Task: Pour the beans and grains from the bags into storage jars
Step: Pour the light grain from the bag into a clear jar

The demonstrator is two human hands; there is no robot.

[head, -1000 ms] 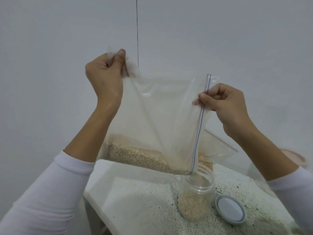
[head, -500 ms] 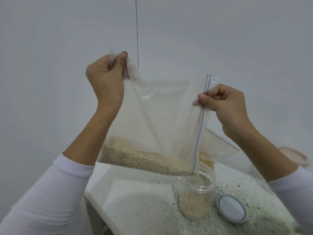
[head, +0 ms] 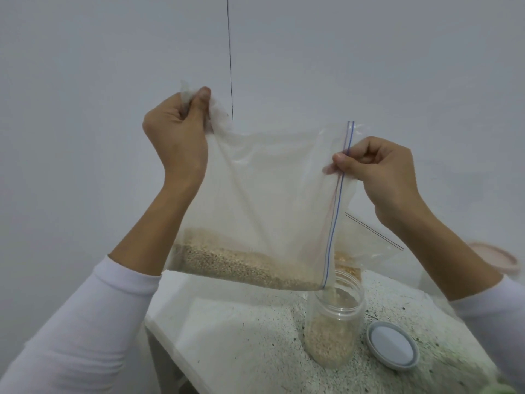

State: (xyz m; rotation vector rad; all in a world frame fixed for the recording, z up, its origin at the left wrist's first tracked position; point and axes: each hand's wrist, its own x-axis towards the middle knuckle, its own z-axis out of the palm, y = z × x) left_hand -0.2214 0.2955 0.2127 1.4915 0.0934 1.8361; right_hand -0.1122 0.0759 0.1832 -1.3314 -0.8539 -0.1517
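1. Bag (head: 264, 194): limp, slippery film, its grain (head: 238, 264) weighting the low edge; grip it at the corners, above the jar (head: 335, 328) on the bench (head: 241, 336).
2. Left hand (head: 176, 137): your fist bunches the raised bottom corner.
3. Right hand (head: 377, 169): your fingers pinch the zip strip (head: 336, 209), mouth down over the jar.

The bag (head: 270, 194) is thin, clear, glossy plastic film. The jar (head: 335, 328) is clear smooth plastic, its lid (head: 393, 346) matt grey. The table (head: 241, 336) is rough, speckled white stone.
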